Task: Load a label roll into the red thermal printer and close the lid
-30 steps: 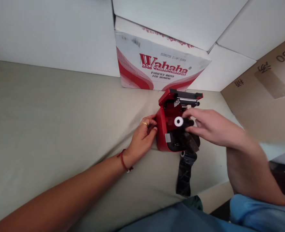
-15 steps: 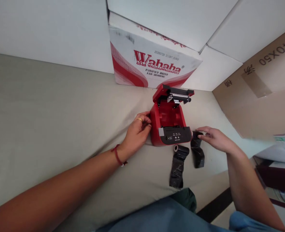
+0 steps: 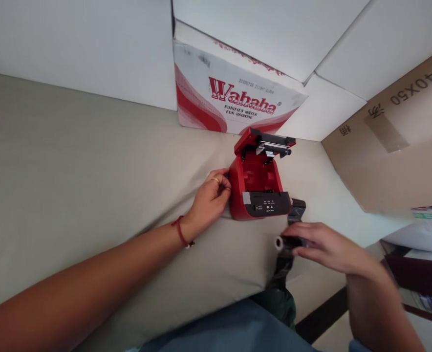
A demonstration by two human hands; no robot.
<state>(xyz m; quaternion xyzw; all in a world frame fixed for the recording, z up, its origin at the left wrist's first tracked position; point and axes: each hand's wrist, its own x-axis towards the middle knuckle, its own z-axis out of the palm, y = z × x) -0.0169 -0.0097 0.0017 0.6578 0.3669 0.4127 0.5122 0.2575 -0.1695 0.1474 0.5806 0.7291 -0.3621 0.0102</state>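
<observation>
A red label printer [image 3: 237, 195] with a black front panel stands with its lid tilted up, its inner bay exposed. My left hand [image 3: 213, 193] has curled fingers gathered against the printer's left wall; its fingertips are partly hidden. In front of the printer's right corner, my right hand [image 3: 320, 244] grips a black ribbon roll [image 3: 291, 242] between thumb and fingers. The roll's pale core end faces left, and a loose strip trails down from it towards the cloth edge. Behind that hand, a second black ribbon roll [image 3: 297, 209] lies beside the printer, partly covered.
A white and red water carton [image 3: 238, 105] stands right behind the printer, against white panels [image 3: 80, 54]. On the right is a large brown cardboard box [image 3: 388, 142]. Pale cloth [image 3: 128, 156] covers the work surface, and its near edge borders my clothing.
My right hand has left the right-hand ribbon roll, moved nearer to me and taken hold of the other one. That roll has shifted slightly right. My left hand stays against the printer.
</observation>
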